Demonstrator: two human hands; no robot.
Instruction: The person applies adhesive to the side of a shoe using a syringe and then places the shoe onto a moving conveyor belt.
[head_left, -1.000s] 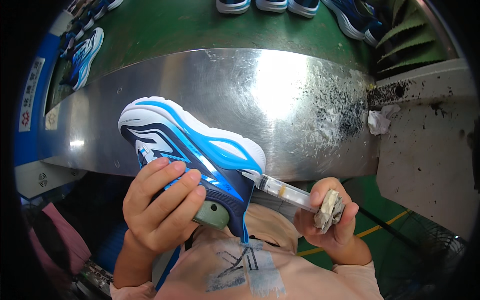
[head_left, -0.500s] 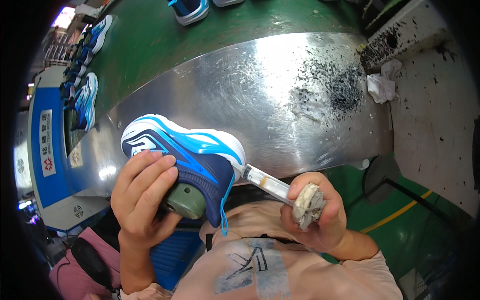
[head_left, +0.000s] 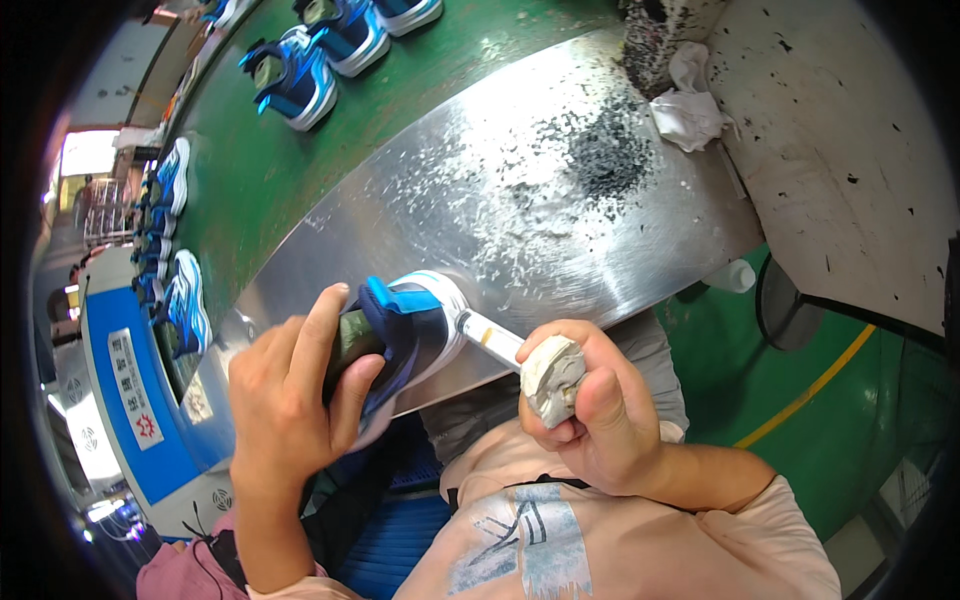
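My left hand (head_left: pixel 290 390) is closed around a dark blue sneaker (head_left: pixel 424 335), thumb and fingers gripping the green shoe last (head_left: pixel 352 345) in its opening. The sneaker is tilted over the metal table edge, its heel and white sole (head_left: pixel 452 300) facing right and a light blue tab standing up at the heel. In my right hand (head_left: pixel 615 425) is a clear syringe (head_left: pixel 492 340), gripped at its back end, where a lumpy off-white wad (head_left: pixel 553 380) sits. Its front end meets the sole edge at the heel; the very tip is too small to make out.
The metal tabletop (head_left: pixel 400 215) carries dark specks and smears at its right. A crumpled white tissue (head_left: pixel 690 120) lies by the grey panel. Several blue sneakers stand on the green surface (head_left: pixel 240 190), including a sneaker (head_left: pixel 300 85) at the back. A person in pink (head_left: pixel 180 575) sits at lower left.
The sneaker has been turned so its heel and opening show instead of its side. My right hand and the syringe have shifted left with it. The whole view has swung, bringing more sneakers in.
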